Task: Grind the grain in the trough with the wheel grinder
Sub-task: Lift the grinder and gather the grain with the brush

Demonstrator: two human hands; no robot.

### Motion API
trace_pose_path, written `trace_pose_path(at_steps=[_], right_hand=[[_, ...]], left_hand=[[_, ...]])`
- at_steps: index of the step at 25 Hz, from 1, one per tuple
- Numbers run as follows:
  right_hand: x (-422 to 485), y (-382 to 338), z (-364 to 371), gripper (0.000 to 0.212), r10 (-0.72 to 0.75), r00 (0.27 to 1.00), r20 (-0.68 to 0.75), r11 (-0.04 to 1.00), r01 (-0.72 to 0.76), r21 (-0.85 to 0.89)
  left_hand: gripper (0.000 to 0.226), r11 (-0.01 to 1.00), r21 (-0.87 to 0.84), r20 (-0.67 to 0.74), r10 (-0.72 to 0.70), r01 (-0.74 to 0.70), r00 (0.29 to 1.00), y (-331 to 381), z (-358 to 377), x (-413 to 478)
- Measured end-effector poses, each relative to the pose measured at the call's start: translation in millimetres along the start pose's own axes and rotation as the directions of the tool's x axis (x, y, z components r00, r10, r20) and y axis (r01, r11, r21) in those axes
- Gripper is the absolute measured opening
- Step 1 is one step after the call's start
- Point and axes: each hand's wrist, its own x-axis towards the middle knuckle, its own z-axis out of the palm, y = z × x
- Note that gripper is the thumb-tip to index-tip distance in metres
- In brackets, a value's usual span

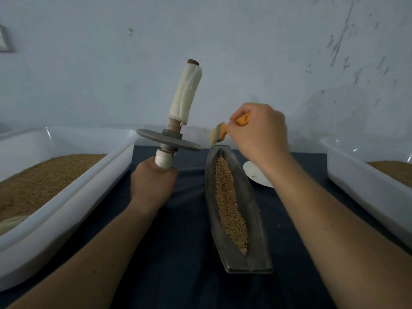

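Left hand (pixel 153 181) grips one wheel grinder (pixel 169 141), right hand (pixel 258 130) pinches one brush (pixel 219 134) (two trays (pixel 73 204), one trough (pixel 256 219)).

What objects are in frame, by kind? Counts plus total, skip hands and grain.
white tubs: 2
metal trough: 1
wheel grinder: 1
brush: 1
white disc, partly hidden by the right arm: 1
total: 6
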Motion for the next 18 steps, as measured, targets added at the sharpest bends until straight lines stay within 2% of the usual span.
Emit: trace_pose_path(at_steps=[6, 15, 18], right_hand=[[-25, 29, 16, 0.007, -0.236, 0.968, -0.083, 0.971, 0.232, -0.064], [-28, 35, 15, 0.006, -0.224, 0.974, -0.03, 0.969, 0.219, -0.117], [-30, 34, 16, 0.007, -0.204, 0.979, -0.008, 0.977, 0.203, -0.062]], left_hand=[[0.013, 1.0, 0.006, 0.045, 0.022, -0.022, 0.999, 2, -2, -3], [0.015, 0.999, -0.008, 0.096, 0.044, -0.044, 0.994, 3, -2, -2], [0.015, 0.999, -0.046, 0.081, 0.028, -0.025, 0.996, 2, -3, -1]])
